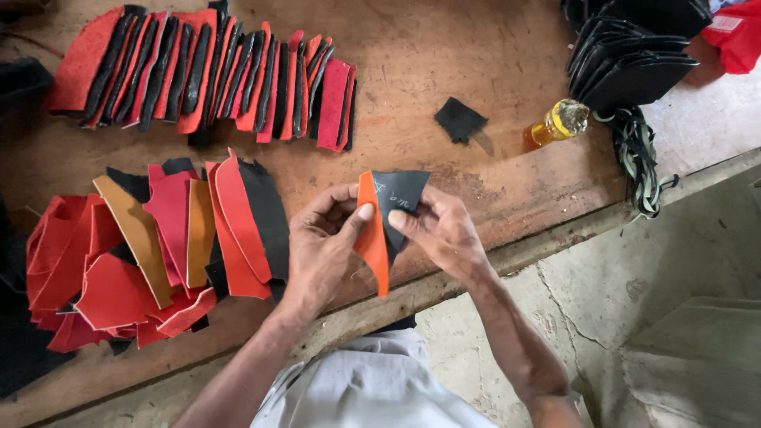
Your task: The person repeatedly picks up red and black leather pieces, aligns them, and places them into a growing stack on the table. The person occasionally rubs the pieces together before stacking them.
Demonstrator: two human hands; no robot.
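Pinching from both sides, an orange leather piece [374, 238] and a black leather piece [400, 202] were held together above the tabletop [476, 71] by the left hand [321, 246] and right hand [444, 230]. Overlapped red-and-black pieces [206, 75] were seemingly done; a loose pile [151, 254] looked left.

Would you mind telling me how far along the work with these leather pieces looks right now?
Looks done: a neat row of paired red and black pieces stands at the back of the wooden table. In hand: the left hand and right hand press an orange piece against a black piece. Seemingly left: a loose heap of red, tan and black pieces beside the left hand.
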